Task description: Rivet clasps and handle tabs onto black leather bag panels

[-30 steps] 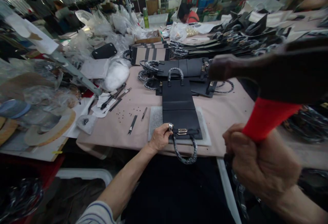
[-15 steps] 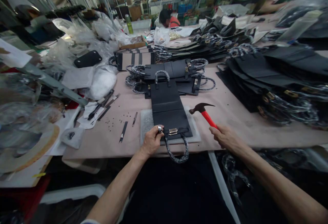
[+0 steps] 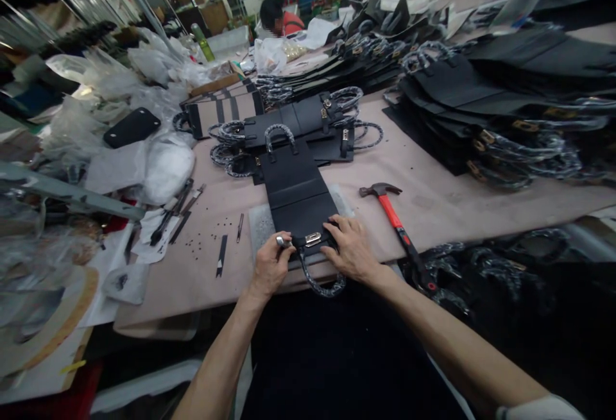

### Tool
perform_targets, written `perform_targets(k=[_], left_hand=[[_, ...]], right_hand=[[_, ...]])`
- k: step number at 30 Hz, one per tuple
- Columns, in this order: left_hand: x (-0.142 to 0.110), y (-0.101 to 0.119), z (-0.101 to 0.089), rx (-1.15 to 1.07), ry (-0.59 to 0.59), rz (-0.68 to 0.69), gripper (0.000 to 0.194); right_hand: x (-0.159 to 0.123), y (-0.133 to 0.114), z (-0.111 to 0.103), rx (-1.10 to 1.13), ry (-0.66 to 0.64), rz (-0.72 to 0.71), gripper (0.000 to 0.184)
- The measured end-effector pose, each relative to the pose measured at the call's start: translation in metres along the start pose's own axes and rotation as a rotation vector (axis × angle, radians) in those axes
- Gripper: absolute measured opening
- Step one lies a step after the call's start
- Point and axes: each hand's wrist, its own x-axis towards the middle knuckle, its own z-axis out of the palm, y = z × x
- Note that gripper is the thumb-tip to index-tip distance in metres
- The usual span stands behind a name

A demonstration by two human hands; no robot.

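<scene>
A black flat bag piece lies lengthwise on a grey pad at the table's near edge, with a gold clasp and a wrapped handle hanging over the edge. My left hand is closed on a small silver metal piece at the clasp strap's left end. My right hand lies on the bag's near right corner, fingers spread flat on it. A red-handled hammer lies on the table just right of my right hand.
Stacks of black bags with wrapped handles fill the right and far table. Thin metal tools and small rivets lie left of the pad. Plastic bags and clutter crowd the left. A person sits far back.
My right hand set the hammer down on the table and moved left onto the bag's corner. My left hand stayed at the clasp strap. The view shifted right.
</scene>
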Motion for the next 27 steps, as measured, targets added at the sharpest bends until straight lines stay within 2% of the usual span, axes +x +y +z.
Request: perform_targets(k=[3,6,9,15,17,19,21,25,27], left_hand=[[0.003,0.002,0.002,0.068,-0.022,0.029,0.014],[0.007,0.004,0.002,0.099,-0.071,0.029,0.017],[0.007,0.002,0.001,0.04,-0.085,-0.001,0.014],[-0.01,-0.01,0.001,-0.246,0.155,-0.148,0.009],[-0.011,-0.009,0.0,-0.268,0.152,-0.145,0.009],[-0.009,-0.007,0.0,-0.248,0.08,-0.095,0.009],[-0.007,-0.007,-0.001,-0.242,0.05,-0.109,0.009],[-0.01,-0.012,0.001,-0.357,0.216,-0.277,0.011],[-0.012,-0.011,0.001,-0.343,0.206,-0.223,0.011]], right_hand=[[-0.004,-0.006,0.014,-0.034,0.034,0.036,0.053],[-0.007,-0.002,0.017,-0.025,0.038,0.033,0.055],[-0.007,0.001,0.016,-0.024,0.044,0.033,0.053],[-0.006,-0.001,0.017,-0.048,0.032,0.038,0.053],[-0.006,-0.001,0.017,-0.051,0.03,0.036,0.053],[-0.006,0.0,0.017,-0.052,0.032,0.031,0.052],[-0.007,0.001,0.019,-0.058,0.035,0.024,0.052],[-0.008,0.003,0.021,-0.078,0.031,0.017,0.051],[-0.008,0.003,0.022,-0.083,0.026,0.013,0.052]])
